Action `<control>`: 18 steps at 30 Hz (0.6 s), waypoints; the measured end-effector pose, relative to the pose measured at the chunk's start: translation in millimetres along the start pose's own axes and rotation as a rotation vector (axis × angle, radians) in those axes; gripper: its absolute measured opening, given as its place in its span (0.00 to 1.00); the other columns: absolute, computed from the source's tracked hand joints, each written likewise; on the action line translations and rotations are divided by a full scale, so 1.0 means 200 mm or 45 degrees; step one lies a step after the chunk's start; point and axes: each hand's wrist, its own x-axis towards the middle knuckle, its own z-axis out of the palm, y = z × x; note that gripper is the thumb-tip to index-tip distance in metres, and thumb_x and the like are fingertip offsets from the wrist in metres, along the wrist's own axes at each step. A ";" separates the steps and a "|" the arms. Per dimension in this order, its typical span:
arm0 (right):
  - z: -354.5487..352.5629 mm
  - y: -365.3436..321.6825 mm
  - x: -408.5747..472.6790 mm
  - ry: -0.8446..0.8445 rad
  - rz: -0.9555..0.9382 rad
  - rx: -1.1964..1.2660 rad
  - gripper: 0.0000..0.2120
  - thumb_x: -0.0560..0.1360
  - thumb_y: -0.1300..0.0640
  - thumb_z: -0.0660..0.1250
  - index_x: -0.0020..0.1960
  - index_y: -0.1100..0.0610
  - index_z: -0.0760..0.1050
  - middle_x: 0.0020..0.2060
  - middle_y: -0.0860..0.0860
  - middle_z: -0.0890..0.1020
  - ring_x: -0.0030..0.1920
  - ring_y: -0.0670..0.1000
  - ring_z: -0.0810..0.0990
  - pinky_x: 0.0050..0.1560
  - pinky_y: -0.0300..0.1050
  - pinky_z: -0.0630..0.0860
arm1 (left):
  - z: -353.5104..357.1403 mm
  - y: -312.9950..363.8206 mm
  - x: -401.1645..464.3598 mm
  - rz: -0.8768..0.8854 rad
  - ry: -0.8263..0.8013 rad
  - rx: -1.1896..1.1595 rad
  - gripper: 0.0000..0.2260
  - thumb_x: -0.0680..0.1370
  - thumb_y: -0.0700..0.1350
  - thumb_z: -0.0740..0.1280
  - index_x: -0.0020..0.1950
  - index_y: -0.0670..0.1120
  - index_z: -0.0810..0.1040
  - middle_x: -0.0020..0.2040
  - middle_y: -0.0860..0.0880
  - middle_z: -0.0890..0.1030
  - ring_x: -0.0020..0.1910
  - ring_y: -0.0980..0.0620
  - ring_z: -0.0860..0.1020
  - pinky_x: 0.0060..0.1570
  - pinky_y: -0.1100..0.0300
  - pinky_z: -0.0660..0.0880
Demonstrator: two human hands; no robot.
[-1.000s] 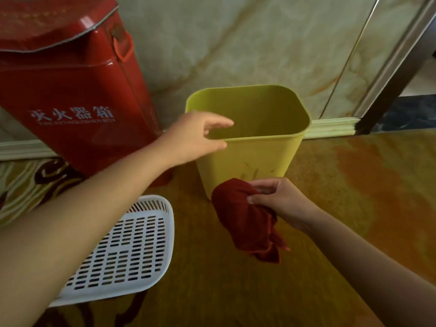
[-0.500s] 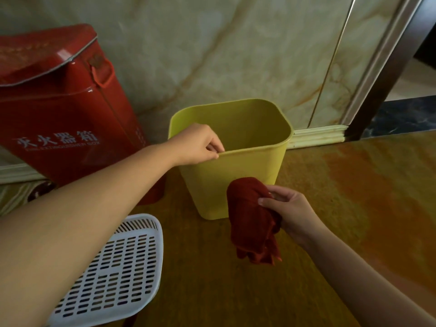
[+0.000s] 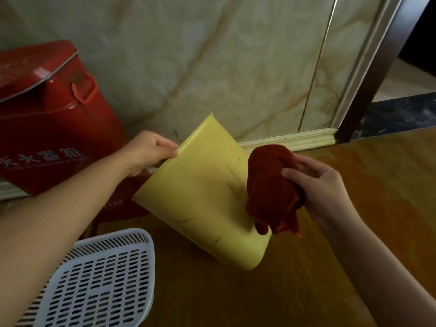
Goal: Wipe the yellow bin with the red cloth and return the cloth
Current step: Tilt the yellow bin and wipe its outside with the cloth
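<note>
Pinched at its rim by the left hand (image 3: 147, 151), the yellow bin (image 3: 203, 192) sat in the centre of the frame, tipped away from the camera so that its broad outer wall faced up and its mouth pointed toward the marble wall (image 3: 212, 55) at the top. Whether its base still touched the floor (image 3: 354, 185) could not be told. The thumb and fingers of that hand were closed on the rim edge at centre left.

The right hand (image 3: 323, 187), at centre right, was closed around the bunched red cloth (image 3: 271, 185), which lay against the bin's right side wall with its loose ends hanging down toward the lower corner. Faint dark scuffs showed on the yellow face just left of the cloth.

By the look of it, the wiping step was in hand, with the bin presented and the cloth at the surface. The next move would likely call for dragging the cloth across the scuffed face under firm pressure while the left hand braced the rim so the light bin did not slide or turn.

A white slotted basket (image 3: 94, 279) lay at lower left, perhaps where the cloth belonged, though that was a guess. A red metal box (image 3: 47, 126) stood at upper left.
</note>
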 end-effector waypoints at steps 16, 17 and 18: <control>0.45 0.42 0.32 0.021 -0.668 -1.294 0.31 0.68 0.28 0.54 0.69 0.35 0.58 0.71 0.49 0.54 0.73 0.55 0.48 0.69 0.65 0.40 | -0.01 -0.04 0.03 -0.065 -0.056 -0.200 0.14 0.70 0.36 0.68 0.56 0.36 0.77 0.48 0.40 0.81 0.46 0.47 0.78 0.57 0.53 0.73; 0.47 0.44 0.34 -0.002 -0.673 -1.280 0.36 0.66 0.25 0.51 0.71 0.33 0.49 0.75 0.45 0.43 0.75 0.54 0.38 0.67 0.66 0.35 | -0.01 -0.04 0.03 -0.055 -0.068 -0.210 0.14 0.70 0.36 0.68 0.55 0.36 0.77 0.48 0.40 0.81 0.45 0.48 0.78 0.57 0.53 0.73; 0.49 0.46 0.36 -0.027 -0.643 -1.250 0.38 0.65 0.23 0.49 0.71 0.32 0.42 0.74 0.43 0.35 0.74 0.54 0.32 0.65 0.68 0.33 | -0.01 -0.04 0.04 -0.043 -0.075 -0.217 0.14 0.70 0.35 0.68 0.55 0.36 0.77 0.48 0.41 0.81 0.44 0.48 0.78 0.57 0.53 0.73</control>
